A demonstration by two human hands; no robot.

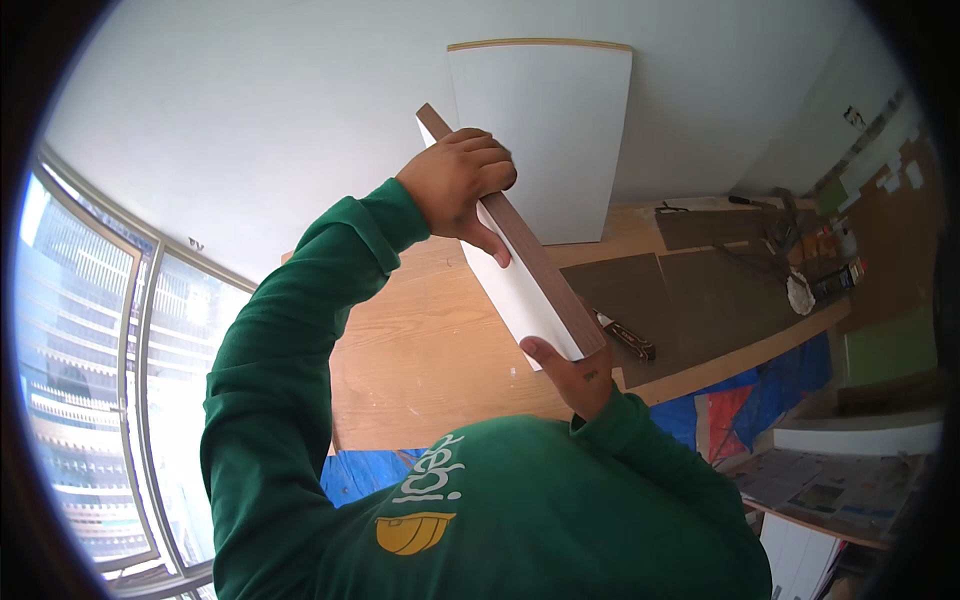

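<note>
One long, narrow board (518,300) is up in both hands, held in front of the person's chest and over the bench (400,400). Its long axis slants across the view: the far end points up and to the left, toward the wall (300,110), and the near end points down and to the right, toward the person. A white face looks to the left, and a brown wood-grained edge runs along the upper right side.

The left hand (455,180) grips the board toward its far end, fingers curled together over the brown edge and the thumb stretched down along it. The right hand (578,378) supports the near end, its thumb pressed on the white face; its fingers are hidden behind the board, so I cannot tell how they are set.

The board's underside is out of sight. Just beside the near end lies what looks like a dark-handled knife (630,338), on brown sheets (710,305). A white panel (545,130) stands upright behind, partly covered by the left hand. Clutter (795,240) at the right of the bench is hard to separate.
</note>
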